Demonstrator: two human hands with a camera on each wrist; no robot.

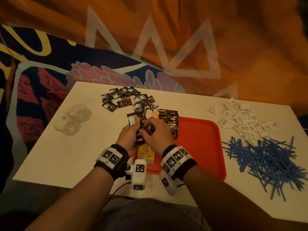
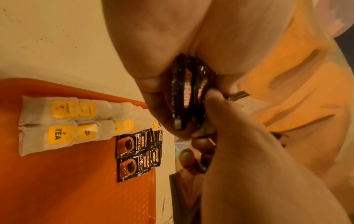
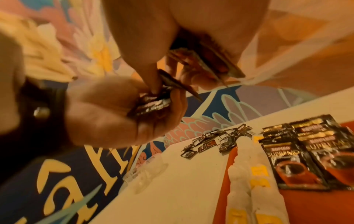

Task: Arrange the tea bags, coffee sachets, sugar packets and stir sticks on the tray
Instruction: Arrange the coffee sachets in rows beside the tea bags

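Gripping a small stack of black coffee sachets [image 1: 141,130] above the red tray's [image 1: 200,139] left edge: left hand [image 1: 128,139] curled round the stack, right hand [image 1: 155,132] pinching sachets at its top. Laid already on the tray: tea bags [image 2: 57,121] in two rows, more sachets [image 1: 170,120] beside them. Waiting on the white table [image 1: 66,155]: loose sachets [image 1: 123,99] beyond the tray, sugar packets [image 1: 241,119] and blue stir sticks [image 1: 266,159] to the right.

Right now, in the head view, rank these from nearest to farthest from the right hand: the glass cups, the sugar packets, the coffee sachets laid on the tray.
From the right hand:
1. Coffee sachets on the tray, just beyond the fingers.
2. Glass cups, far left.
3. Sugar packets, far right; nearly level with the cups, a close call.
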